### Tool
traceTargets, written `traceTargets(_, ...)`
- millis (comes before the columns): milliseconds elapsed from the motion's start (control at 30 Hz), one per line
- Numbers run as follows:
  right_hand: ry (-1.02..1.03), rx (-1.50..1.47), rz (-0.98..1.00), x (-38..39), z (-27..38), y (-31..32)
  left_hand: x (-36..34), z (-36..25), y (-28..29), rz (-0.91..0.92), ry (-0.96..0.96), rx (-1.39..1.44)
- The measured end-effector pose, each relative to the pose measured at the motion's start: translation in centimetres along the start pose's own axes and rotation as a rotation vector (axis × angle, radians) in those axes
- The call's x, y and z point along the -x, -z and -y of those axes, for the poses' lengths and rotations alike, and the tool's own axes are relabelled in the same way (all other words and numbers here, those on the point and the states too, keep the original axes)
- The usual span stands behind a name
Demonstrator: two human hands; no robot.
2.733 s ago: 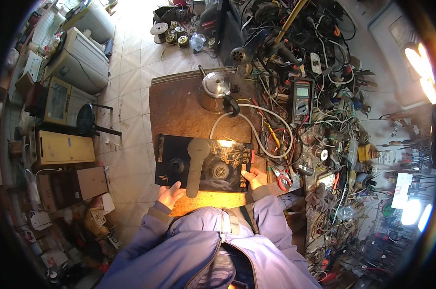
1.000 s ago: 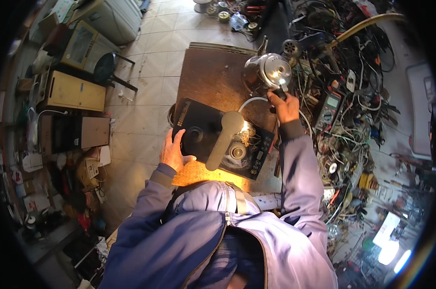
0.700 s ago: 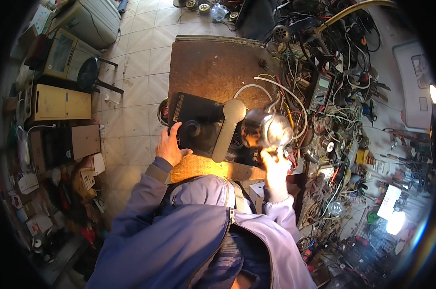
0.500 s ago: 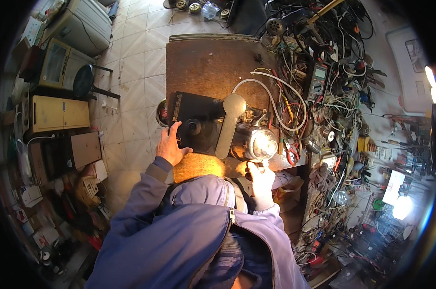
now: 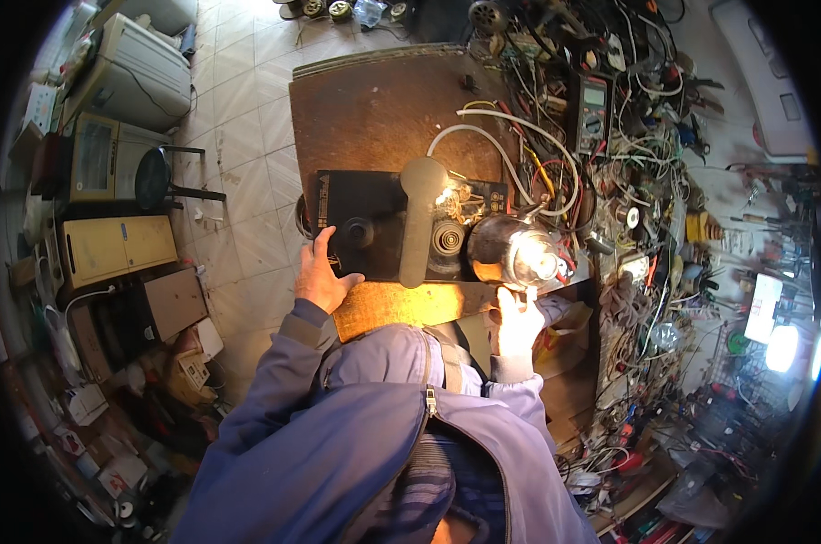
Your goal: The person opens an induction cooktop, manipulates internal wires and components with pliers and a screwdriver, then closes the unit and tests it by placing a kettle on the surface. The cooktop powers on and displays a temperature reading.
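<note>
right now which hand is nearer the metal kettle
Right: the right hand holds the metal kettle at its near side; the left hand is well left of it, at the near left corner of the black cooktop.

the cooktop [image 5: 379,245] looked glossy; at three o'clock the kettle [image 5: 501,249] was shiny metal; at twelve the table [image 5: 374,113] was scuffed wood; at six the jacket [image 5: 311,462] was smooth cloth.

Left hand [image 5: 316,278] spread wide over on the left, fingers [image 5: 322,239] pointing to the far side, thumb [image 5: 349,282] stuck out to the right! Across on the right, the right hand [image 5: 518,325] is curled in a grip, brightly lit. Left forearm [image 5: 276,374] slants in from the near side; right forearm [image 5: 518,399] runs straighter, wrists well apart.
</note>
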State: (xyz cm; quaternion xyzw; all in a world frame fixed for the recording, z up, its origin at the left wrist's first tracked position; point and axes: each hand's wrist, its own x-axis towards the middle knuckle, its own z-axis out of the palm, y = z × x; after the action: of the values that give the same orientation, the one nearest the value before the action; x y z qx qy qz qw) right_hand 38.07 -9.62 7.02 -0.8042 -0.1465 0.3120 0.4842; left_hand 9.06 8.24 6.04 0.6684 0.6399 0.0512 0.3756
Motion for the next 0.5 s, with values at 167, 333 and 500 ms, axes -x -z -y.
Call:
traceTargets(167,-0.184,-0.196,-0.083,1.7,1.6,1.3,-0.2,-0.3,0.2,0.013,-0.008,-0.046)
traceTargets(333,-0.139,-0.101,-0.069,3.0,2.5,0.8,-0.1,0.5,-0.2,-0.042,-0.094,-0.058)
traceTargets(500,-0.097,0.1,-0.001,3.3,3.1,-0.5,-0.8,1.4,-0.5,-0.017,-0.083,-0.065)
